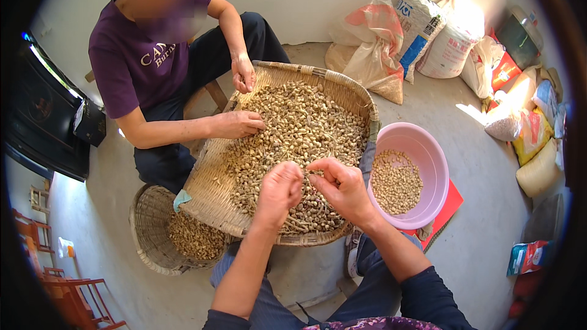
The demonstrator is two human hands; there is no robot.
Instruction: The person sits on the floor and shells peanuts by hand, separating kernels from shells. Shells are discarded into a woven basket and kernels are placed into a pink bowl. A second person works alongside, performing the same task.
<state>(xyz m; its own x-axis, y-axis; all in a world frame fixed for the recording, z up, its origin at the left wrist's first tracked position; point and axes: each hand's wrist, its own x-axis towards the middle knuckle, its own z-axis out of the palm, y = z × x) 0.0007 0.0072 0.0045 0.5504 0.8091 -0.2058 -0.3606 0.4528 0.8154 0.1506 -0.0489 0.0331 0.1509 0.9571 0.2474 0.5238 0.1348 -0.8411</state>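
Observation:
A shallow woven bamboo winnowing basket [208, 188] lies before me, heaped with unshelled peanuts [307, 123] and bits of dry stem. Over the near part of the heap, my left hand [282, 190] is curled with its fingers bunched. My right hand [341, 188] is close beside it, thumb and index finger bent towards each other. Whatever is between the fingers of either hand is too small to make out. Right of the basket stands a pink plastic basin [435, 165] with cleaner-looking peanuts [396, 183] in its bottom.
Across from me sits a person in a purple T-shirt [114, 59], both hands at the basket. A deep wicker basket [149, 220] holding husk-like scraps stands below left. Sacks [451, 50] line the wall. A red flat thing [451, 199] lies under the basin; wooden chairs [82, 291] stand lower left.

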